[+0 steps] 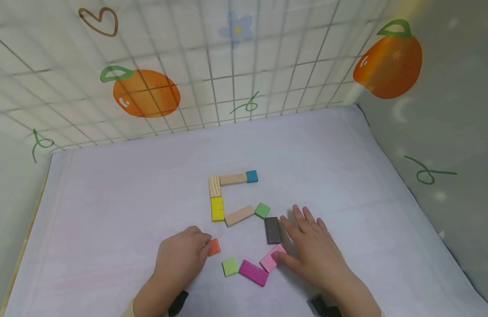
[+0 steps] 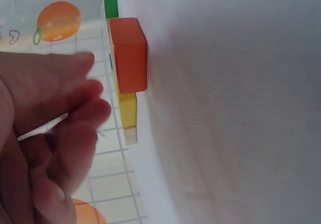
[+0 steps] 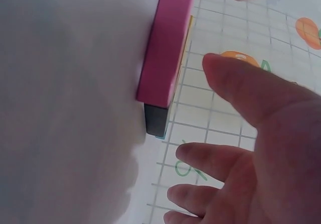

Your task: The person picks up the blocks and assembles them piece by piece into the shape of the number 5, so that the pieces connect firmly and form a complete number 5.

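My left hand (image 1: 182,252) has its fingertips right at an orange block (image 1: 214,247). In the left wrist view a gap shows between the loosely bent fingers and the orange block (image 2: 131,56). My right hand (image 1: 316,250) is spread out, its thumb overlapping a pink block (image 1: 270,260) and its index finger beside a dark grey block (image 1: 273,230). Between the hands lie a magenta block (image 1: 253,273) and a light green block (image 1: 230,267). The right wrist view shows the magenta block (image 3: 165,48) left of the straight thumb, with nothing gripped.
Further back, a bent row joins a green block (image 1: 262,210), a plain wood block (image 1: 239,215), a yellow block (image 1: 217,209), a striped wood block (image 1: 214,187), another plain block (image 1: 233,179) and a blue block (image 1: 252,176). A printed curtain (image 1: 212,57) borders the white tabletop (image 1: 109,198).
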Demonstrator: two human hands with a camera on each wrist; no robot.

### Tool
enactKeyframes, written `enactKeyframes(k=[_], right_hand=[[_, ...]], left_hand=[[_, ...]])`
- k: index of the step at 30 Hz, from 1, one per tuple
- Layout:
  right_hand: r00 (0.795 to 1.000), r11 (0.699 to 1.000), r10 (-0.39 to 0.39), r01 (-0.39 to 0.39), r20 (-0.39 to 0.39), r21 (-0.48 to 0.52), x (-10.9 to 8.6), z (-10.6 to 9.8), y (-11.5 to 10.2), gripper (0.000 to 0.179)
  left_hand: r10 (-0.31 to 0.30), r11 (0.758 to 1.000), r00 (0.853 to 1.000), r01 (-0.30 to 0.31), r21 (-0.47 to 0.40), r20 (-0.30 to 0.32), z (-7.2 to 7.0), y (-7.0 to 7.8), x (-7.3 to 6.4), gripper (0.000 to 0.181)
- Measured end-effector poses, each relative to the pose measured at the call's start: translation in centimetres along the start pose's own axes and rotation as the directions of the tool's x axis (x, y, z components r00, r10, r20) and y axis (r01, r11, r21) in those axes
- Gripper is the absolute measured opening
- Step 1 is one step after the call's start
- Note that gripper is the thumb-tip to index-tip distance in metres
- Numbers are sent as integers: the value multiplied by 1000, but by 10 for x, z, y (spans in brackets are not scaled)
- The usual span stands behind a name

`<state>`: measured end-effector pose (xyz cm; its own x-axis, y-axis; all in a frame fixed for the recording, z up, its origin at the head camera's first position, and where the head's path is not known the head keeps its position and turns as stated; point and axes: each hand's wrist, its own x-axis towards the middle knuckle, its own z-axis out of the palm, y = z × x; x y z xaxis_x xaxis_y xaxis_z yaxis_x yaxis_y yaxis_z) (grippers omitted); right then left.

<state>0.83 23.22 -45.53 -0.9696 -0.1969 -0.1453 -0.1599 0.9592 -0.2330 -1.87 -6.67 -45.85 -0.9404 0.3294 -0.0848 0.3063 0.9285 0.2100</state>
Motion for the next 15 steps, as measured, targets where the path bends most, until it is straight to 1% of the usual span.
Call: enactKeyframes(k=[2,3,5,8,11,13,15], right_hand=[[1000,1000,3,-3,5,-4,0,0,0,89],[1000,1000,4,-4,8,-6,0,0,0,89],[1000,1000,6,-6,14,-6,0,0,0,89],[1000,1000,3,-3,18,-10,1,0,0,90],[1000,1000,-2,2,19,-14,1,-1,0,90],[1000,1000,-7,7,18,-15,1,-1,0,90],[1000,1000,-10,10,20,-14,1,-1,-1,90]], left_hand=[[67,998,998,-67,5,-14,0,-2,-1,12],[106,994,994,-106,6,-11,0,-3,-1,10],[176,984,984,-176,14,14,0,-5,-1,11],[251,967,967,-253,33,50,-1,-8,0,12],[274,960,960,-276,46,52,0,-10,3,12],[267,962,962,-269,36,47,1,-11,4,13],[232,972,971,-233,8,50,2,-11,6,12]])
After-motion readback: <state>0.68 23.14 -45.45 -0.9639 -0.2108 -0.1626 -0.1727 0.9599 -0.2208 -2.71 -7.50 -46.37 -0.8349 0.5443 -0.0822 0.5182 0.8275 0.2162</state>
